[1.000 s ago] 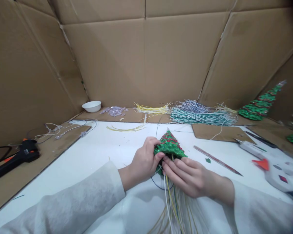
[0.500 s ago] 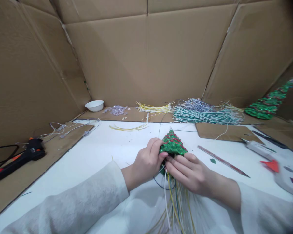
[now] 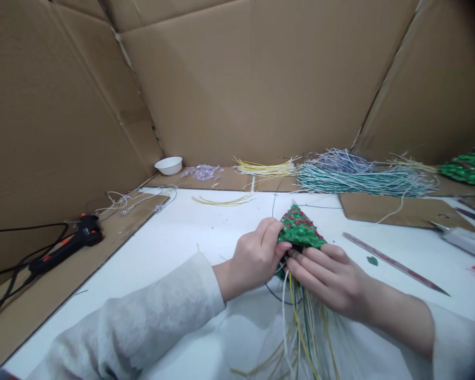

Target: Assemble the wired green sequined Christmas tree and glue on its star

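Green cone (image 3: 301,229) looks glittery, rough; strands (image 3: 285,316) smooth, plastic-like; wall (image 3: 261,89) matt cardboard; sleeve (image 3: 142,327) matt cloth.

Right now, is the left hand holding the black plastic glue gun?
No, the left hand holds the green cone-shaped tree with red trim.

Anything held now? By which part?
Glittery green cone-shaped tree with red trim: left hand pinches its lower rim; right hand at the base, grip partly hidden.

We see a creased, brown cardboard far wall (image 3: 253,95) meeting a brown cardboard left wall (image 3: 43,132) and a brown cardboard right wall (image 3: 435,89). Below, our flat white tabletop (image 3: 182,229) is edged by a brown cardboard left strip (image 3: 119,227). Pale, diffuse light reaches us.
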Demonstrator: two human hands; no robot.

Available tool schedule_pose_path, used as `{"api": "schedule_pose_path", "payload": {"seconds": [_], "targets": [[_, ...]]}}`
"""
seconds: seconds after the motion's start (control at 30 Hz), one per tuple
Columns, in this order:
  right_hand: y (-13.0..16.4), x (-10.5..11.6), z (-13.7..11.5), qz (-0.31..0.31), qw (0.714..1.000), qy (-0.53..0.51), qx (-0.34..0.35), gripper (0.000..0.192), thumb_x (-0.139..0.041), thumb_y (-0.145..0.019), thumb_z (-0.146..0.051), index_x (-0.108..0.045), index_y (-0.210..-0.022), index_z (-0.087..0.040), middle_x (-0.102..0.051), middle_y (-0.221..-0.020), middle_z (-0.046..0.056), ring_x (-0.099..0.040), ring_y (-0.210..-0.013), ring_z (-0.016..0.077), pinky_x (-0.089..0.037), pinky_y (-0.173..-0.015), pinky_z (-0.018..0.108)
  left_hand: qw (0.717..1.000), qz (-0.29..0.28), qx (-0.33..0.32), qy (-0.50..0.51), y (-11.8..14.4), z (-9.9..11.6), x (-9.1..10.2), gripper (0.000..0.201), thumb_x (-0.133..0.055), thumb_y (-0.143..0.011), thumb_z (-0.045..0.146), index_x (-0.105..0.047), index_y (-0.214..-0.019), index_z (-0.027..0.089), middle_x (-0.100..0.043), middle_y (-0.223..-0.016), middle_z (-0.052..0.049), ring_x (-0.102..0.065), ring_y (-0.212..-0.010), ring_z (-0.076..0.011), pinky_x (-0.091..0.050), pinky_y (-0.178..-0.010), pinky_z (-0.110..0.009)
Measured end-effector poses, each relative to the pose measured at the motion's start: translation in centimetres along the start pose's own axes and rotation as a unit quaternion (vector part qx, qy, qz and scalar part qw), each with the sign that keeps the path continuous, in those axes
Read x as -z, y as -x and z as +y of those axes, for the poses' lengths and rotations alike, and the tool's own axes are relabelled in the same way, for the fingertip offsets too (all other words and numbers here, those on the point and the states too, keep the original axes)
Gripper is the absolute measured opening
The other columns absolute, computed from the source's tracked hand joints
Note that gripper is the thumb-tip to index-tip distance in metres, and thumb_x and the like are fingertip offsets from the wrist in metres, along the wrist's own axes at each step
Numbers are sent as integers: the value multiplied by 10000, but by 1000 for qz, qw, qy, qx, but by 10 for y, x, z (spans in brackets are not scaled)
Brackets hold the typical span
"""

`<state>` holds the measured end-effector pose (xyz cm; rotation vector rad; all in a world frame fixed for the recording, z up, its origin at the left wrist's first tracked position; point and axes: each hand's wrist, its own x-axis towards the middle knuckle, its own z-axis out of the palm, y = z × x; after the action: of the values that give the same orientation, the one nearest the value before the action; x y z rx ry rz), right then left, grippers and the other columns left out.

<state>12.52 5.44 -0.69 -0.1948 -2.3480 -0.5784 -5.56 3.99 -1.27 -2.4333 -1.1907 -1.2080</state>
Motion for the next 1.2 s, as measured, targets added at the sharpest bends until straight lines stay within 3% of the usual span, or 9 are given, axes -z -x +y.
{"api": "schedule_pose_path", "payload": {"seconds": [0.3, 0.6, 1.0, 1.2], "targets": [[-3, 9, 2, -15, 997, 61, 33, 261, -385, -895, -62, -643, -904, -97, -703, -798, 81, -618, -793, 169, -392, -734, 314, 993, -6, 84, 88, 1, 1, -3, 207, -380, -914, 318, -419, -1061, 177, -524, -987, -100, -544, -906, -197, -502, -699, -306], [-2, 12, 2, -9, 995, 85, 44, 255, -403, -903, -73, -658, -894, -89, -722, -847, 71, -644, -792, 158, -401, -745, 304, 989, -15, 72, 130, 0, -6, -4, 212, -447, -878, 311, -422, -1037, 172, -484, -992, -101, -484, -925, -207, -462, -753, -338], [2, 11, 2, 1, 994, 100, 54, 301, -383, -923, -113, -682, -889, -112, -730, -918, 53, -638, -913, 158, -393, -767, 280, 960, -6, 129, 247, -5, -4, -2, 188, -494, -868, 344, -454, -966, 189, -443, -929, -56, -427, -851, -181, -406, -742, -331], [2, 10, 4, 4, 992, 97, 76, 316, -359, -914, -93, -675, -895, -83, -729, -930, 96, -660, -880, 170, -417, -837, 306, 951, -11, 136, 277, -7, -3, -2, 178, -491, -862, 339, -437, -950, 193, -424, -919, -49, -412, -848, -178, -385, -756, -329]]}}
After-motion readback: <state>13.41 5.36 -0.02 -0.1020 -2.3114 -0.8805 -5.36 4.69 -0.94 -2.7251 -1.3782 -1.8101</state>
